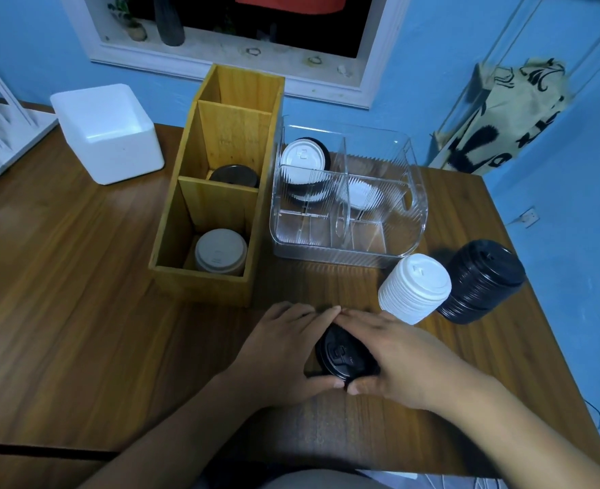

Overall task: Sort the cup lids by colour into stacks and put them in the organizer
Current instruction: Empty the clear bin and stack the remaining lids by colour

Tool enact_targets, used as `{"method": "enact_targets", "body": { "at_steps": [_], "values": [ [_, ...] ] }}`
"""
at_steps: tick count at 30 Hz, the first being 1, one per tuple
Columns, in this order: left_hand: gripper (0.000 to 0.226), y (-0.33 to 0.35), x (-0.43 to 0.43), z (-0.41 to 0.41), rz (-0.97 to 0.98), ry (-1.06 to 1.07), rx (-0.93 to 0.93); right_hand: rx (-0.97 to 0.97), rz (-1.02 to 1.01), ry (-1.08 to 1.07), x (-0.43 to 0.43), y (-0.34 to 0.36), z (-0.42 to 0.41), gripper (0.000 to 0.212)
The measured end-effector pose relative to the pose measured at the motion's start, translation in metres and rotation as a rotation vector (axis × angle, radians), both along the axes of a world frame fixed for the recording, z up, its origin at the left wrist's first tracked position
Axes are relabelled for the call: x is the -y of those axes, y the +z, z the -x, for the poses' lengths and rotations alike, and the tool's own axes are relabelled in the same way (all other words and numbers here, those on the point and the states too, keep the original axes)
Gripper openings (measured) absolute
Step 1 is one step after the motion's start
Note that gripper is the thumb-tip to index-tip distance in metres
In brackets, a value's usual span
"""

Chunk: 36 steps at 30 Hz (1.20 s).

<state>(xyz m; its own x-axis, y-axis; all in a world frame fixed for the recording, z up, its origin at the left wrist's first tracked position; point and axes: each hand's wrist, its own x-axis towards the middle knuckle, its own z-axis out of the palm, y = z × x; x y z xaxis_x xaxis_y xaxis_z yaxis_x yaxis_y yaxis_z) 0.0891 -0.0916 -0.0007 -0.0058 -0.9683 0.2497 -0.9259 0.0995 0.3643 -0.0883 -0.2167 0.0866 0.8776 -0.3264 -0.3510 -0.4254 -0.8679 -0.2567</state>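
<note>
1. The person is squaring up a small pile of black lids (344, 356) on the table (79, 330), just in front of the wooden box (217, 192). This looks like the stacking step, with the lids not yet put away.
2. The left hand (280, 351) is wrapping around the left side of the black lids, and the right hand (393, 358) is wrapping around the right side. Both hands are closed around the pile, with fingertips meeting behind it and thumbs meeting in front.
3. The hands are hiding most of the pile, so I cannot tell how many lids are in it.
4. To the right of the wooden box, a white stack (415, 287) and a taller black stack (482, 280) are leaning on the table, touching each other.
5. Inside the wooden box, a pale lid (220, 255) is sitting in the near slot and a dark lid (235, 175) in the middle slot. The far slot looks bare.
6. The clear tray (347, 241), just right of the wooden box, is holding a few mixed white and black lids (303, 160).
7. Next, I think the hands need to lift the pile straight, keep it tight so it does not spill, and set it with the other black lids.
</note>
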Motion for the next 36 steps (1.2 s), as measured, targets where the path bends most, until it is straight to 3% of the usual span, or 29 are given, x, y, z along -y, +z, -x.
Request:
{"method": "enact_targets", "body": {
  "at_steps": [3,7,11,14,18,20,24,26,29,33,36],
  "values": [
    [0.087,0.002,0.0,0.0,-0.019,0.001,-0.013,0.048,0.027,-0.05,0.018,0.043,-0.013,0.069],
    [0.081,0.009,0.0,0.002,-0.048,0.005,-0.02,0.354,0.15,-0.196,0.078,0.09,-0.054,0.029],
    [0.08,0.01,0.0,0.003,-0.029,0.018,-0.019,0.434,0.26,-0.313,0.154,0.093,-0.107,0.011],
    [0.079,0.011,0.0,0.003,-0.044,0.014,-0.029,0.255,0.25,-0.327,0.199,0.083,-0.146,0.021],
    [0.079,0.011,0.0,0.001,-0.075,0.007,-0.035,-0.259,0.174,-0.335,0.237,0.057,-0.183,0.062],
    [0.08,0.01,0.0,0.0,-0.083,0.008,-0.032,-0.361,0.092,-0.379,0.251,0.047,-0.194,0.078],
    [0.08,0.009,0.001,-0.001,-0.102,-0.002,-0.032,-0.514,0.062,-0.293,0.261,0.03,-0.207,0.088],
    [0.08,0.009,0.001,-0.001,-0.105,-0.007,-0.03,-0.507,0.105,-0.273,0.26,0.023,-0.211,0.1],
    [0.08,0.008,0.001,-0.002,-0.093,-0.011,-0.033,-0.457,0.117,-0.286,0.255,0.024,-0.211,0.082],
    [0.081,0.006,0.001,-0.002,-0.075,-0.017,-0.031,-0.384,0.113,-0.303,0.24,0.052,-0.197,0.085],
    [0.08,0.006,0.001,-0.001,-0.061,-0.015,-0.04,-0.246,0.119,-0.349,0.233,0.077,-0.184,0.074]
  ]
}}
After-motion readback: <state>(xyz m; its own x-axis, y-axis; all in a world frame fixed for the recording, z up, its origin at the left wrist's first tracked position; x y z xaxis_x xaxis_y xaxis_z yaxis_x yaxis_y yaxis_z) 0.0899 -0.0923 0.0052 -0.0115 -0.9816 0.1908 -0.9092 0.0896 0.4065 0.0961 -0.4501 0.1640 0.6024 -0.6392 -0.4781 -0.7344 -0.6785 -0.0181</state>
